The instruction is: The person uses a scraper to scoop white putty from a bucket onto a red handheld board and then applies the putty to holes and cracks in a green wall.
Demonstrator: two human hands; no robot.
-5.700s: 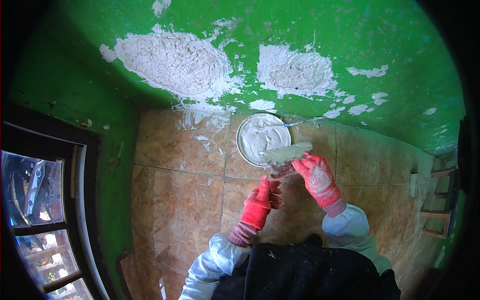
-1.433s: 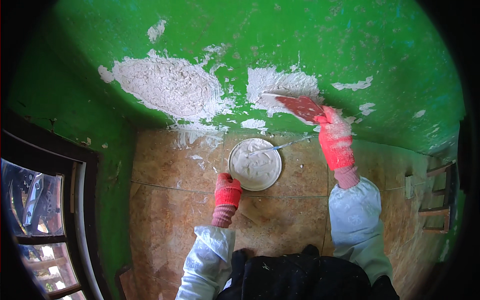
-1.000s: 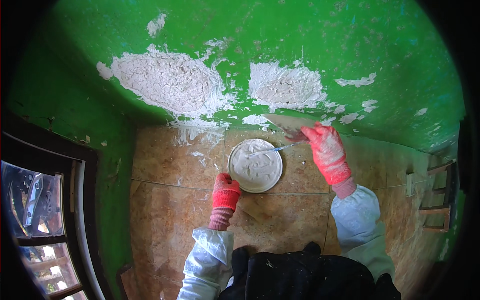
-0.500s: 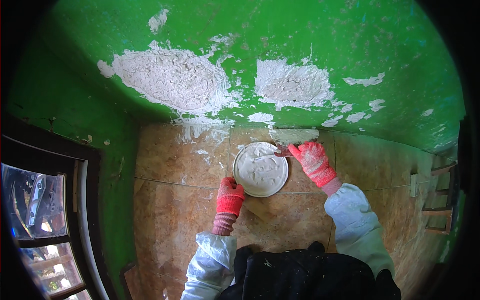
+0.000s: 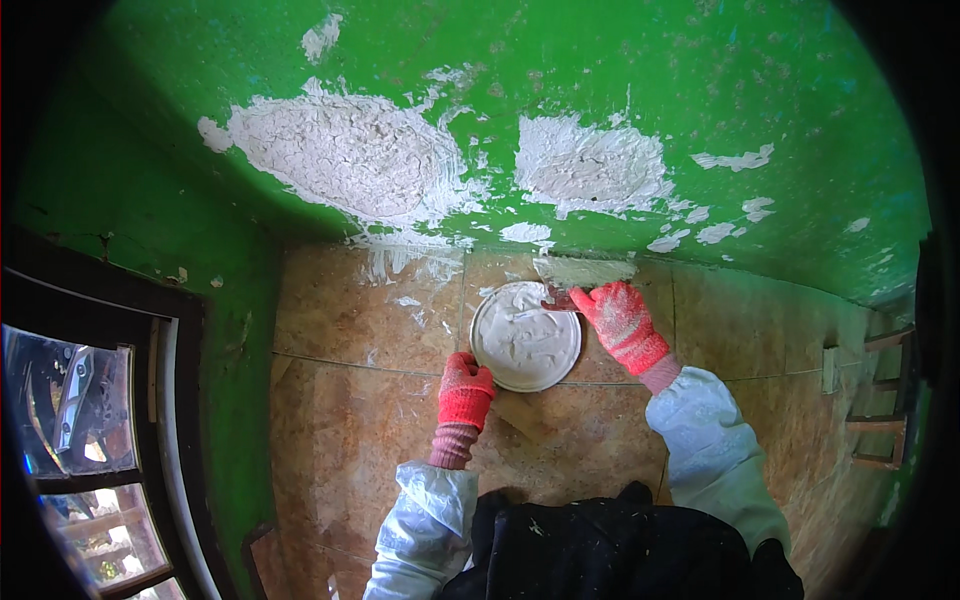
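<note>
Putty (image 5: 525,345) is held in a round white bucket (image 5: 577,362) on the floor (image 5: 350,440), just out from the foot of the green wall (image 5: 780,80). The bucket's near-left rim is gripped by the closed fingers of the left hand (image 5: 466,390). A flat trowel (image 5: 588,270) is clasped in the right hand (image 5: 619,322), its pale, smeared blade above the bucket's far-right edge; whether the rim is touched by it cannot be told.

For clean work, the bucket should be kept pinned at the rim while the trowel is drawn across the opposite edge, so that no tipping is caused. The blade is best held low and level, and only a modest, even load should be carried, so that little is dropped.

On the wall, a large rough white patch (image 5: 340,155) is seen to the left and a smaller one (image 5: 592,168) to the right. Dried smears (image 5: 405,265) are spread over the floor near the wall. The trowel's room is limited by the wall close behind. A window (image 5: 80,400) is set at far left, and a wooden frame (image 5: 880,425) is placed well apart at right.
</note>
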